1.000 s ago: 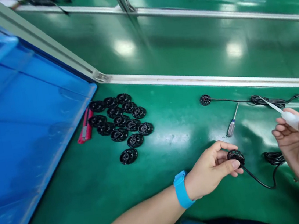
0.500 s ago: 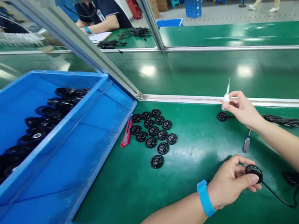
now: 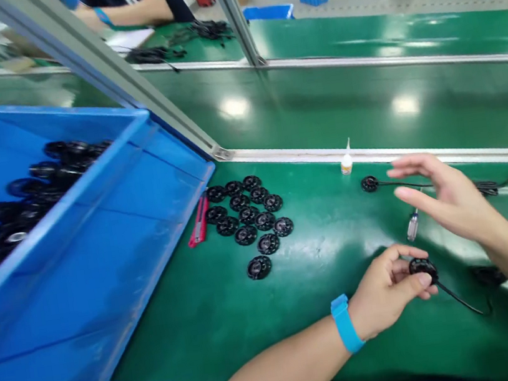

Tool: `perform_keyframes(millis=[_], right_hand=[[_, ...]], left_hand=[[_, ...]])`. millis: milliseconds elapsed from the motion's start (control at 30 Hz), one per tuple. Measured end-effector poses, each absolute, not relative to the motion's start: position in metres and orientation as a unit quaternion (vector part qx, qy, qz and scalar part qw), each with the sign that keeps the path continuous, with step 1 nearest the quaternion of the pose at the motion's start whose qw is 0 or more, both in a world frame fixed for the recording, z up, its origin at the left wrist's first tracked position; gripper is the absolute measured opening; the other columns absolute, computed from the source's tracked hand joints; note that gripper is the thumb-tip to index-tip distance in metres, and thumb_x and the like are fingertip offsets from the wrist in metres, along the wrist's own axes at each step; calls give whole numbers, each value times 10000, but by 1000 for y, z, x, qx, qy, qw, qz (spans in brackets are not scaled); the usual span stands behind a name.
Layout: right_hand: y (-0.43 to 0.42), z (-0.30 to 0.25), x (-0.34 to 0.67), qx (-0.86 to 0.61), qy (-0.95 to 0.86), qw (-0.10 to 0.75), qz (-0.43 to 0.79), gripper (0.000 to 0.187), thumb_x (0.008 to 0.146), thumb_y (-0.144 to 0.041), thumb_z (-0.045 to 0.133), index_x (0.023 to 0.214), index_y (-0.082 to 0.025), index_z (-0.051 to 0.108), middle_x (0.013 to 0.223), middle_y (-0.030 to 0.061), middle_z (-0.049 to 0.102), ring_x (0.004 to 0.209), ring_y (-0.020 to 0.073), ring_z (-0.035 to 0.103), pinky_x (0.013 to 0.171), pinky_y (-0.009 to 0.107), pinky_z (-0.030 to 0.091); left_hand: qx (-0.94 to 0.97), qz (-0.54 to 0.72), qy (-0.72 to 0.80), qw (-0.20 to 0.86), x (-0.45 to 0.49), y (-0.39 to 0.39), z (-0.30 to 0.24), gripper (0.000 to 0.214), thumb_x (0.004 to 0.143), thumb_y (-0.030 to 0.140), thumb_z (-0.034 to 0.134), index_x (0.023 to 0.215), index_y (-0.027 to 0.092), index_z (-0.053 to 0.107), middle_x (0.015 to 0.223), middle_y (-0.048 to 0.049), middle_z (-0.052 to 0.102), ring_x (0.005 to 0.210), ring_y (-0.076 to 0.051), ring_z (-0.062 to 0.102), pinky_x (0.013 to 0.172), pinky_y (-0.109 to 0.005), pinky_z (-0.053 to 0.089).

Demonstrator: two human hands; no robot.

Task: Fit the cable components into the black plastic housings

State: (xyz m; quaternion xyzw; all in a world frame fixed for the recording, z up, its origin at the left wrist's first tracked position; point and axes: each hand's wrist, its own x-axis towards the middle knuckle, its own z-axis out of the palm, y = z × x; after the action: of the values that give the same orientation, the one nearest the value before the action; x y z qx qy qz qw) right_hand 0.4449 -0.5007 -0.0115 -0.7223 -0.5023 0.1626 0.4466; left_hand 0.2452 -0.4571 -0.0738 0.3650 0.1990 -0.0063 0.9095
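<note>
Between the fingers and thumb of my left hand [image 3: 391, 291] is a round black plastic part [image 3: 422, 269] with a cable [image 3: 461, 299] running off to the right. My right hand [image 3: 444, 195] hovers over the bench, fingers apart and holding nothing. Left of it a small white glue bottle [image 3: 346, 163] with a thin nozzle stands upright by the rail. A second round part on a cable [image 3: 369, 184] lies between bottle and hand. Under the right hand's fingers a screwdriver [image 3: 413, 226] rests on the green surface. Several black discs [image 3: 249, 215] lie in loose rows left of my hands.
A big blue bin [image 3: 146, 231] with black parts [image 3: 46, 188] fills the left side. Beside it lies a red utility knife [image 3: 200, 222]. A metal post [image 3: 166, 102] and white rail [image 3: 287, 155] edge the bench. Across it, a person's arm [image 3: 139, 11] rests near black cables [image 3: 207, 30].
My right hand has let go of the glue bottle, which now stands by the rail, and has moved right, opening. My left hand keeps the round part. The view has tilted down.
</note>
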Motion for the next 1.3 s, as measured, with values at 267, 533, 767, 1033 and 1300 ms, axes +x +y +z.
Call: perform_keyframes(millis=[267, 533, 767, 1033, 1300], right_hand=[[-620, -7, 378, -720, -566, 399, 45, 327, 894, -392, 824, 1197, -322, 721, 1096, 38, 809, 959, 268, 789, 901, 453, 645], [-608, -16, 369, -720, -552, 421, -19, 88, 982, -289, 744, 1064, -308, 716, 993, -8, 827, 834, 205, 816, 786, 332, 693], [-616, -17, 368, -743, -559, 369, -11, 62, 1010, -210, 702, 1044, -260, 715, 1021, -20, 829, 882, 164, 818, 879, 232, 655], [-621, -22, 363, -784, -510, 353, 24, 73, 1032, -323, 703, 1094, -298, 732, 1042, -49, 829, 866, 156, 814, 831, 226, 634], [-620, -22, 361, -781, -501, 370, 45, 64, 1032, -329, 711, 1089, -303, 725, 1028, -43, 828, 879, 157, 812, 841, 237, 632]], left_hand=[[389, 32, 207, 897, 237, -456, -52, 540, 805, 476, 951, 1168, 194, 668, 979, -27, 740, 831, -127, 711, 833, -290, 569], [424, 56, 222, 876, 234, -459, -53, 498, 813, 410, 955, 1177, 206, 683, 1006, -30, 747, 856, -120, 687, 798, -248, 539], [465, 66, 210, 857, 231, -459, -57, 475, 847, 399, 919, 1204, 190, 686, 1157, -103, 778, 914, -162, 725, 827, -291, 549], [496, 96, 205, 838, 233, -460, -55, 330, 885, 294, 843, 1154, 175, 693, 1098, -104, 784, 937, -190, 727, 845, -327, 546], [465, 60, 196, 861, 233, -454, -51, 327, 883, 298, 851, 1137, 195, 673, 1101, -78, 753, 986, -186, 718, 910, -328, 544]])
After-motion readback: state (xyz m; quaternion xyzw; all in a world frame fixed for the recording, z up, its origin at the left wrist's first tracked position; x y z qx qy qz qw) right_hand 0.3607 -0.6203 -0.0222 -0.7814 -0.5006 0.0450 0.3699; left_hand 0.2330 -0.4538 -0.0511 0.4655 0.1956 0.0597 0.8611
